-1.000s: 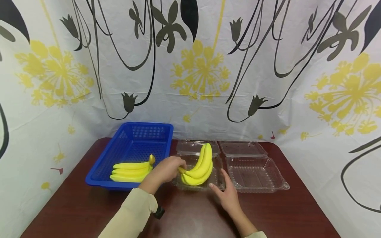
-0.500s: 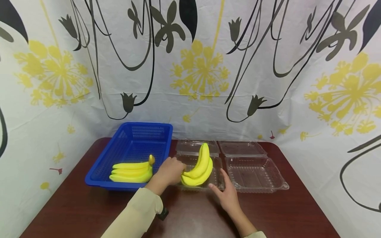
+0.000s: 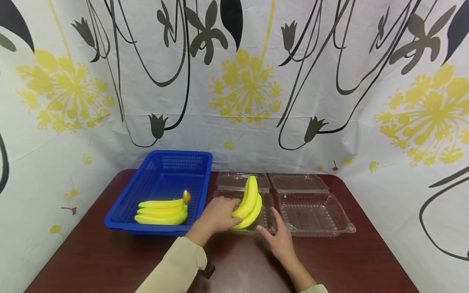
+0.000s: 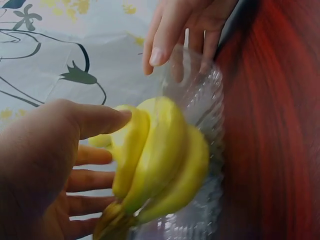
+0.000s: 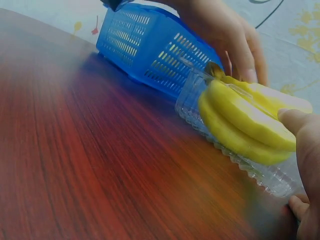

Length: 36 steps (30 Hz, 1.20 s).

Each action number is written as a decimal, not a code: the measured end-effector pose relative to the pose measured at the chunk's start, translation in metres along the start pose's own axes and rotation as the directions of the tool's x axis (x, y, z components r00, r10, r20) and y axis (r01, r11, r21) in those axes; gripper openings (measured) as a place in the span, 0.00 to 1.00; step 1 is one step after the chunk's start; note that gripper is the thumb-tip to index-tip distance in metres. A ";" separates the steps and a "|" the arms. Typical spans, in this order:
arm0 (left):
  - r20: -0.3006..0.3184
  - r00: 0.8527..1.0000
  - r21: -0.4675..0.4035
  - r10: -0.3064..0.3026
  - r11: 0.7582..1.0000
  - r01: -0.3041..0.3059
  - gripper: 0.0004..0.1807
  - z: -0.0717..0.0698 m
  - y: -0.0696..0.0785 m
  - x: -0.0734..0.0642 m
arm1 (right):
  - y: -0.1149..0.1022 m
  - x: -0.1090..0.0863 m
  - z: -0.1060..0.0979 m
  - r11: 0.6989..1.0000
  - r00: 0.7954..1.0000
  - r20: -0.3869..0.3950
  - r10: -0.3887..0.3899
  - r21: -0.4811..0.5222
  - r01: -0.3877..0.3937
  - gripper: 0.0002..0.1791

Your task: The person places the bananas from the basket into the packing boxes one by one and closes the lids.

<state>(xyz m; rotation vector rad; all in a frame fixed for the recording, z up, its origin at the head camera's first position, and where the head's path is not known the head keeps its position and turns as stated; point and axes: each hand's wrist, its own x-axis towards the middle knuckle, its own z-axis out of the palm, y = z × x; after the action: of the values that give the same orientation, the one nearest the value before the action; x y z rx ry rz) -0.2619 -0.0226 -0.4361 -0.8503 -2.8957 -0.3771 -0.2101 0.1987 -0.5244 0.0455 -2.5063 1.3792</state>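
A bunch of yellow bananas [image 3: 253, 202] lies in the left clear plastic clamshell container [image 3: 266, 209], its tips leaning up toward the raised lid. My left hand [image 3: 218, 213] is at the stem end. In the left wrist view, its thumb [image 4: 102, 119] lies against a banana while the other fingers stretch out loosely beside the bunch; the brown stem [image 4: 111, 220] shows near the palm. My right hand [image 3: 281, 240], thumb and fingers spread, is at the container's front right corner. How firmly it touches the plastic is hard to tell.
To the left stands a blue plastic basket [image 3: 185, 179] holding another banana bunch [image 3: 161, 213]. A second clear container [image 3: 311, 213], its lid folded back, sits on the right. All rest on a dark red wooden table [image 3: 351, 260] before a patterned curtain [image 3: 249, 142].
My left hand has let go of the stem and shifted right, over the lower part of the bunch. The bananas have tilted slightly left. My right hand stays in place.
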 end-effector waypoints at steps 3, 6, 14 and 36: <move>-0.022 1.000 -0.081 -0.014 0.997 0.012 0.29 0.008 0.003 0.002 | 0.000 0.000 0.000 1.000 1.000 0.003 0.003 0.002 -0.003 0.48; -0.052 0.998 -0.127 -0.026 0.992 0.019 0.30 0.015 0.005 0.002 | -0.001 0.000 0.001 1.000 1.000 0.005 0.005 0.005 -0.005 0.49; -0.104 0.993 -0.116 -0.061 0.992 0.048 0.33 0.023 0.008 0.002 | 0.000 0.000 0.002 1.000 1.000 0.006 0.000 -0.001 0.000 0.49; -0.139 0.982 -0.133 0.125 0.981 -0.144 0.24 0.024 0.002 0.000 | 0.000 -0.001 0.002 1.000 1.000 -0.018 -0.023 -0.017 0.023 0.47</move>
<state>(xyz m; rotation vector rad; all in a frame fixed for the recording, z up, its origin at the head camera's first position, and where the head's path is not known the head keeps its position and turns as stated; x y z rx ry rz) -0.2614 -0.0152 -0.4585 -0.9967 -2.6994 -0.6080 -0.2095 0.1970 -0.5253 0.0579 -2.4941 1.3436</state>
